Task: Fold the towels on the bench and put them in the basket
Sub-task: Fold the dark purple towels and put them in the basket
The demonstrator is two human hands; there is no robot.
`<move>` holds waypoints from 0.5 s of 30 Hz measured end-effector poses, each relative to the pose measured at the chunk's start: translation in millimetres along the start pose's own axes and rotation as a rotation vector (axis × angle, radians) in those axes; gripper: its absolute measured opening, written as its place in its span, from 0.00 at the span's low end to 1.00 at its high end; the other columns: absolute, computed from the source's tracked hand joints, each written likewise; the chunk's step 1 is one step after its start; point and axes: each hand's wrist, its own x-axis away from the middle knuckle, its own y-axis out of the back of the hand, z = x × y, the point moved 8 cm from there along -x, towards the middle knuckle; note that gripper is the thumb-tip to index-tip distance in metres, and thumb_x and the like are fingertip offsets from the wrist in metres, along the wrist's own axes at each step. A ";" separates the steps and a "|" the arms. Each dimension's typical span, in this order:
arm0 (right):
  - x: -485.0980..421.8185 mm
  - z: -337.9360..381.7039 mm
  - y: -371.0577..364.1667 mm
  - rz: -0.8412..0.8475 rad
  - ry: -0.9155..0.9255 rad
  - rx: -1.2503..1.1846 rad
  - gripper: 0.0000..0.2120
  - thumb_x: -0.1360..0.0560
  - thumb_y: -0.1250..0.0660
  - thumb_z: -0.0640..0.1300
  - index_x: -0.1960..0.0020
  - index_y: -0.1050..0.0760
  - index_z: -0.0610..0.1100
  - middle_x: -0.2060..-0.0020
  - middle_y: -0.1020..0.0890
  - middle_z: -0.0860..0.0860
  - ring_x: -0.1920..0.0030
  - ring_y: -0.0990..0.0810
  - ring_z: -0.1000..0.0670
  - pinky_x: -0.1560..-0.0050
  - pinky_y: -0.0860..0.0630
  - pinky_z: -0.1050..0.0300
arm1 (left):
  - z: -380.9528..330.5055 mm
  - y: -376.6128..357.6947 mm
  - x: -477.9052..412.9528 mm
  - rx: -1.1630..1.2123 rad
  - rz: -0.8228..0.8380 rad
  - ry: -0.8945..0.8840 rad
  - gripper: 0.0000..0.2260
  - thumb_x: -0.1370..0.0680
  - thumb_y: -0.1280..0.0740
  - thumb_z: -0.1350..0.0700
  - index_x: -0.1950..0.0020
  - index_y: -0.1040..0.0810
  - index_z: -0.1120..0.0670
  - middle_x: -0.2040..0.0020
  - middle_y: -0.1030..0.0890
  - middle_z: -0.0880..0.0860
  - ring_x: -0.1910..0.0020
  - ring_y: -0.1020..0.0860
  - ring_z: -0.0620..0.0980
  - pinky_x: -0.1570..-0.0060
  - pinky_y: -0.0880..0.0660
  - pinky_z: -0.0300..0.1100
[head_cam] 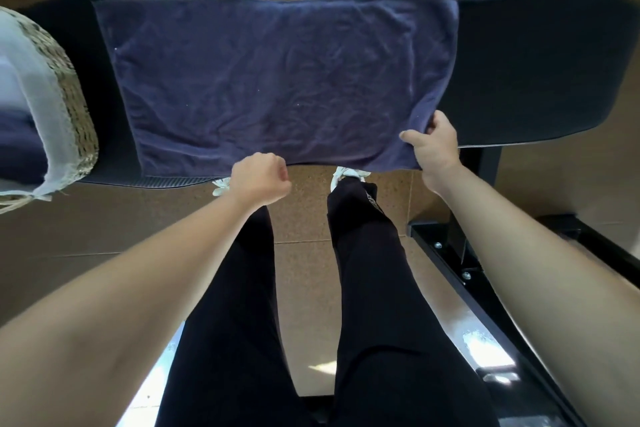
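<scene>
Towel point(277, 80), dark navy terry: lies spread flat across the black padded counter point(540, 69), filling the centre of the frame, long axis left to right. Near edge runs just past the counter's near lip and overhangs slightly at lower centre.

Right hand point(434, 149): thumb on top, fingers under, clamped on the near right corner of the towel. Left hand point(261, 180): closed into a fist at the near edge, centre frame; appears to pinch the hem, though the grip itself is hidden by the knuckles.

Woven basket point(74, 107) with pale cloth liner sits at the left edge of the frame on the same counter, just beside the towel's left end. Dark and light folded cloth is already inside.

Handling judgement: soft, limp, light; no stiffness, so it will sag between the two grip points and drag on the pad. Surface shows creases. Best held at corners or along the hem, as now; a mid-panel grab would bunch it.

Room: bare counter at right of frame, clear of objects. Far edge of the towel meets the counter's far lip at top of frame. Black metal frame point(460, 253) stands at lower right, near the right forearm.
</scene>
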 end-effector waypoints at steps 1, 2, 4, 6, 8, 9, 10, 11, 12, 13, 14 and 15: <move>3.8 7.3 -7.4 0.028 0.042 0.011 0.18 0.24 0.30 0.34 0.36 0.26 0.44 0.43 0.17 0.51 0.44 0.17 0.53 0.46 0.18 0.57 | -5.4 2.3 1.8 0.100 0.020 0.030 0.04 0.28 0.32 0.52 0.55 0.17 0.46 0.56 0.15 0.46 0.51 0.18 0.52 0.53 0.24 0.45; 8.1 16.1 -15.3 0.054 0.090 0.025 0.19 0.23 0.30 0.33 0.34 0.26 0.44 0.43 0.18 0.52 0.44 0.18 0.55 0.47 0.19 0.61 | -13.0 7.7 3.1 0.239 0.014 0.040 0.04 0.27 0.31 0.51 0.56 0.17 0.46 0.57 0.15 0.45 0.52 0.17 0.50 0.53 0.22 0.45; 18.4 31.8 -34.6 0.114 0.177 0.056 0.21 0.23 0.31 0.32 0.34 0.27 0.47 0.44 0.18 0.56 0.45 0.18 0.60 0.50 0.21 0.66 | -32.4 21.9 3.5 0.612 -0.028 0.018 0.04 0.25 0.29 0.50 0.54 0.15 0.47 0.57 0.14 0.44 0.52 0.17 0.46 0.49 0.20 0.46; 30.8 46.2 -59.8 0.204 0.282 0.106 0.23 0.25 0.31 0.31 0.34 0.27 0.49 0.44 0.18 0.56 0.45 0.18 0.60 0.47 0.20 0.64 | -53.0 34.5 1.7 1.022 -0.015 -0.007 0.06 0.22 0.28 0.49 0.49 0.15 0.49 0.52 0.14 0.45 0.52 0.17 0.44 0.47 0.21 0.44; 42.3 52.7 -90.5 0.354 0.356 0.219 0.29 0.26 0.29 0.34 0.28 0.29 0.50 0.39 0.18 0.53 0.41 0.19 0.56 0.41 0.20 0.57 | -67.9 40.2 -5.4 1.362 0.061 0.029 0.09 0.20 0.29 0.49 0.43 0.18 0.50 0.47 0.15 0.49 0.50 0.17 0.45 0.47 0.21 0.44; 47.7 51.3 -105.8 0.450 0.350 0.274 0.32 0.26 0.28 0.35 0.25 0.30 0.50 0.41 0.17 0.50 0.43 0.18 0.55 0.43 0.19 0.56 | -70.4 41.5 -11.5 1.473 0.077 0.058 0.11 0.21 0.29 0.47 0.42 0.19 0.50 0.47 0.15 0.49 0.48 0.17 0.46 0.47 0.20 0.45; 51.3 48.1 -117.2 0.532 0.316 0.303 0.32 0.26 0.27 0.36 0.25 0.29 0.50 0.47 0.15 0.46 0.50 0.18 0.54 0.50 0.18 0.55 | -68.5 41.9 -17.7 1.529 0.067 0.087 0.14 0.23 0.28 0.45 0.41 0.19 0.50 0.47 0.15 0.49 0.47 0.16 0.49 0.46 0.19 0.47; 50.2 46.0 -123.3 0.560 0.284 0.306 0.29 0.26 0.28 0.36 0.27 0.26 0.50 0.52 0.15 0.43 0.55 0.18 0.53 0.56 0.19 0.54 | -63.6 41.5 -23.3 1.523 0.039 0.119 0.16 0.24 0.27 0.44 0.40 0.20 0.51 0.47 0.15 0.50 0.46 0.16 0.51 0.44 0.19 0.48; 45.6 47.5 -124.4 0.528 0.269 0.299 0.26 0.27 0.30 0.36 0.30 0.24 0.49 0.56 0.15 0.42 0.59 0.19 0.52 0.59 0.20 0.53 | -56.1 41.4 -27.5 1.463 -0.001 0.145 0.16 0.23 0.27 0.47 0.38 0.20 0.52 0.46 0.15 0.51 0.44 0.17 0.51 0.43 0.20 0.48; 37.5 50.2 -121.1 0.449 0.275 0.301 0.23 0.27 0.32 0.35 0.33 0.22 0.48 0.58 0.16 0.43 0.60 0.19 0.52 0.59 0.20 0.50 | -48.5 41.1 -30.5 1.372 -0.044 0.158 0.14 0.21 0.28 0.51 0.37 0.21 0.53 0.44 0.16 0.51 0.43 0.18 0.51 0.43 0.20 0.46; 28.3 55.9 -115.8 0.351 0.312 0.342 0.22 0.27 0.32 0.36 0.35 0.21 0.49 0.60 0.16 0.47 0.60 0.19 0.51 0.57 0.19 0.49 | -42.2 39.9 -33.5 1.290 -0.074 0.157 0.13 0.20 0.29 0.56 0.36 0.22 0.53 0.44 0.16 0.50 0.43 0.18 0.50 0.42 0.19 0.46; 20.7 65.1 -111.4 0.263 0.377 0.409 0.22 0.27 0.33 0.36 0.35 0.21 0.50 0.61 0.17 0.50 0.60 0.19 0.52 0.53 0.19 0.48 | -39.0 39.4 -36.4 1.241 -0.098 0.137 0.12 0.20 0.30 0.58 0.36 0.21 0.52 0.45 0.16 0.50 0.43 0.18 0.50 0.41 0.19 0.49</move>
